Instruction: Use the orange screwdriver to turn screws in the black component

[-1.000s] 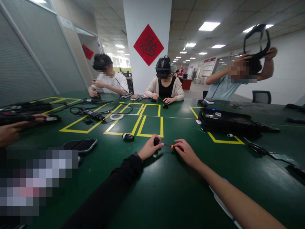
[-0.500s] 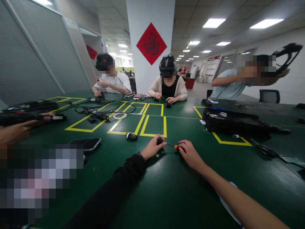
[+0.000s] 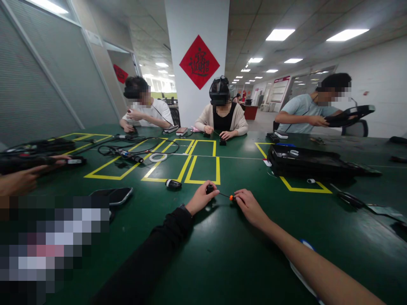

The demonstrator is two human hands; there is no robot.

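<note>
My left hand [image 3: 199,201] is closed around a small black rounded piece [image 3: 210,189] just above the green table. From the right, my right hand [image 3: 252,208] pinches a small screwdriver [image 3: 231,198] with an orange collar. Its thin dark shaft runs left to the fingers of my left hand. The fingers hide most of the handle, and I cannot tell whether the tip touches the black piece. A black cylinder with a white band [image 3: 173,184] lies to the left of my left hand.
Yellow tape rectangles [image 3: 202,182] mark the green table [image 3: 203,262]. Cables [image 3: 127,152] and a white ring [image 3: 158,157] lie left, a phone [image 3: 112,196] nearer. A black case [image 3: 305,163] stands right. Several people sit around, one holding a black headset [image 3: 351,116].
The person at the right has lowered the black headset from head height to chest level. My view has shifted slightly; my hands keep nearly the same pose and hold.
</note>
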